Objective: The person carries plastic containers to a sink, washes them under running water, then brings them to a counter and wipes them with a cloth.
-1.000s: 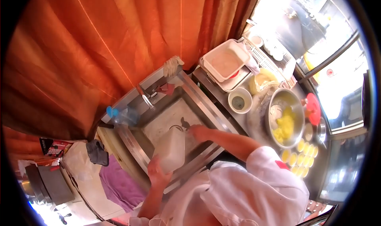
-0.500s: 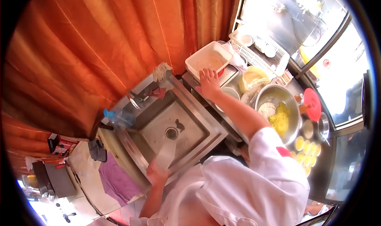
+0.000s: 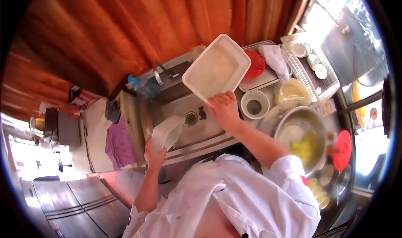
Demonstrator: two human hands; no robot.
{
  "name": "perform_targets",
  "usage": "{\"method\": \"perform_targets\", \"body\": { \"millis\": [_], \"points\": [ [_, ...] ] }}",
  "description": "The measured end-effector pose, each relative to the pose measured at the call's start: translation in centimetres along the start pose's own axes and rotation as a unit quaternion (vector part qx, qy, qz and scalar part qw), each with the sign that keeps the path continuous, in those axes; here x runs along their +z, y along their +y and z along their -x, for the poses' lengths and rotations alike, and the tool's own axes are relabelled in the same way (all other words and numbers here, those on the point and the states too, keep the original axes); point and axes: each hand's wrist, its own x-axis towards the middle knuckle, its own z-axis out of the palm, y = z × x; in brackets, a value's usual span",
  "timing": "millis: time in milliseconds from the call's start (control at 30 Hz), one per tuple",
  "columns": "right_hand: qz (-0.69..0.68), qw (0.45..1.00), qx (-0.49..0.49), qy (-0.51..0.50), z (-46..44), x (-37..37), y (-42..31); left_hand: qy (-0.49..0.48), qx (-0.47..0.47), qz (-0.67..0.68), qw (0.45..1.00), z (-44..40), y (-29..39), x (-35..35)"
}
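My right hand point(image 3: 226, 111) grips the near corner of a white rectangular plastic tub point(image 3: 217, 66), tilted above the back right of the steel sink point(image 3: 173, 108). A pale film covers the tub's bottom. In my left hand point(image 3: 155, 155) is a translucent white plastic container point(image 3: 166, 131), held over the sink's front left side. The fingers wrap its lower end. A drain point(image 3: 191, 118) with a dark scrap beside it shows in the basin, and the tap point(image 3: 157, 75) stands behind.
On the right counter are a red lid point(image 3: 254, 64), a white bowl point(image 3: 255, 105), a steel bowl point(image 3: 289, 123) with yellow food, a bagged yellowish item point(image 3: 294, 91) and a dish basket point(image 3: 307, 77). A blue-capped bottle point(image 3: 144, 87) stands left of the tap, a purple cloth point(image 3: 120, 144) further left.
My right hand has lifted the tub off the right counter and brought it over the sink, uncovering the red lid. My left hand still holds the translucent container. The view has shifted.
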Motion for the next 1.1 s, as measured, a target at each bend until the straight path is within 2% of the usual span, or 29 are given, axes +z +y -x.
{"method": "perform_targets", "body": {
  "millis": [100,400,500,533,567,633,700,733,833,933,1100],
  "points": [
    [-0.061,0.998,-0.012,-0.002,1.3,-0.4,-4.7,0.000,-0.066,0.045,0.997,-0.5,-1.1,-1.0],
    [-0.137,0.990,-0.027,0.025,1.3,1.8,-12.1,0.049,-0.022,0.067,0.996,-2.2,-7.5,-4.2],
    [-0.179,0.981,0.069,0.002,1.6,3.1,-13.9,0.013,-0.001,0.142,0.990,-2.6,-9.1,-6.1],
    [-0.222,0.956,0.189,0.023,2.0,3.8,-15.1,-0.002,0.009,0.175,0.984,-2.7,-9.6,-6.9],
    [-0.381,0.850,0.360,-0.036,3.1,5.0,-14.7,-0.017,0.037,0.149,0.988,-3.1,-10.2,-7.4],
    [-0.521,0.752,0.392,0.099,4.0,7.2,-14.2,-0.053,0.091,0.095,0.990,-3.8,-11.2,-8.3],
    [-0.603,0.657,0.410,0.191,4.6,8.5,-13.8,-0.053,0.100,0.109,0.988,-4.1,-10.4,-9.5],
    [-0.619,0.632,0.413,0.216,5.0,9.3,-12.9,-0.055,0.108,0.114,0.986,-4.4,-9.8,-10.3],
    [-0.635,0.592,0.421,0.264,5.0,9.2,-13.9,-0.019,0.223,0.104,0.969,-6.1,-8.5,-12.5],
    [-0.641,0.597,0.397,0.273,4.4,8.2,-14.9,0.004,0.319,0.133,0.938,-8.0,-7.2,-14.6],
    [-0.649,0.592,0.373,0.299,3.8,7.6,-15.0,0.041,0.371,0.171,0.912,-10.7,-4.8,-16.9]
  ]
}}
